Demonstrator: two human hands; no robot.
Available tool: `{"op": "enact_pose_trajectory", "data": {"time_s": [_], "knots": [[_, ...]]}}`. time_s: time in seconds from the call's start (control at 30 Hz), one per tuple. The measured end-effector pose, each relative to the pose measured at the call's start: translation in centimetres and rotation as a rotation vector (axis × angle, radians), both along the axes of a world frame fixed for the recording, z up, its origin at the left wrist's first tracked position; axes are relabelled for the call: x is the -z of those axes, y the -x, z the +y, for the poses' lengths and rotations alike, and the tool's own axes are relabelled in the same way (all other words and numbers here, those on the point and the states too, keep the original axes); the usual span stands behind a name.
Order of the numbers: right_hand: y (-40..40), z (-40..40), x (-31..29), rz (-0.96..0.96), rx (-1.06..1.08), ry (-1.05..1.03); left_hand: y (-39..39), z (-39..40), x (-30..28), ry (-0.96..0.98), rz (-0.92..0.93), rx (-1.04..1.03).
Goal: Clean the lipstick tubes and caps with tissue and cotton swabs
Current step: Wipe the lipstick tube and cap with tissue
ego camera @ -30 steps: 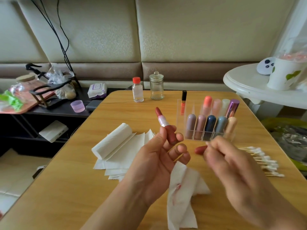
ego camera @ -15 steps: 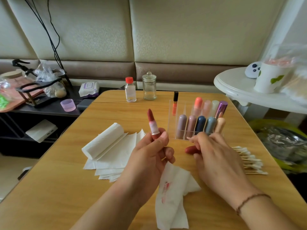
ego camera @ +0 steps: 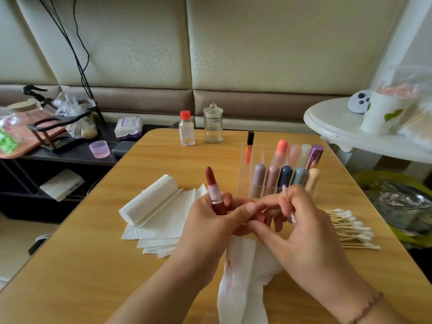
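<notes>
My left hand (ego camera: 208, 232) grips an open dark red lipstick (ego camera: 214, 190) upright, bullet extended, with a white smeared band below the bullet. A tissue (ego camera: 240, 279) stained red hangs from under that hand. My right hand (ego camera: 301, 228) pinches a cotton swab (ego camera: 288, 202) between its fingers, and its fingertips hold the red lipstick cap (ego camera: 262, 218) against my left thumb. The cap is mostly hidden by fingers.
A clear organiser (ego camera: 245, 174) with several capped lipsticks (ego camera: 285, 176) stands just behind my hands. Loose cotton swabs (ego camera: 350, 228) lie at the right and folded tissues (ego camera: 163, 213) at the left. A small bottle (ego camera: 187, 129) and a glass jar (ego camera: 212, 125) stand at the far edge.
My right hand lifted the red cap off the table and brought it up to my left hand. The left hand kept the lipstick upright.
</notes>
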State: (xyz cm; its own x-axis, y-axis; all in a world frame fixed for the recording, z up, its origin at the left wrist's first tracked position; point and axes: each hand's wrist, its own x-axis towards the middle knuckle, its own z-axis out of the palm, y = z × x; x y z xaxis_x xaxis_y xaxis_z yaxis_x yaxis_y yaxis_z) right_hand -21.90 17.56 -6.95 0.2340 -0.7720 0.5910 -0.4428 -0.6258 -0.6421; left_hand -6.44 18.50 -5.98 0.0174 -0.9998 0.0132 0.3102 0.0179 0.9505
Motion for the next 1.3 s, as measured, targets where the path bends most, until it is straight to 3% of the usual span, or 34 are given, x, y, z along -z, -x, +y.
{"op": "enact_pose_trajectory", "data": {"time_s": [0.13,0.2,0.27,0.43,0.7,1.3], "knots": [[1.1,0.3,-0.8,-0.152,-0.103,-0.105,0.2,-0.1,-0.7,-0.114,0.313,0.036],[1.9,0.5,-1.0,-0.108,-0.096,-0.121,0.2,-0.1,-1.0,-0.194,0.452,0.07],[2.2,0.7,-1.0,-0.015,-0.074,-0.045,0.2,-0.1,-1.1,-0.218,0.469,0.075],[2.3,1.0,-0.8,0.09,0.044,0.137,0.1,0.0,-0.9,-0.182,0.407,0.085],[2.6,1.0,-0.9,0.31,0.149,0.07,-0.2,0.1,-0.5,-0.04,0.07,0.07],[3.1,1.3,-2.0,0.345,0.044,0.065,-0.8,0.0,-0.7,0.146,-0.225,-0.007]]}}
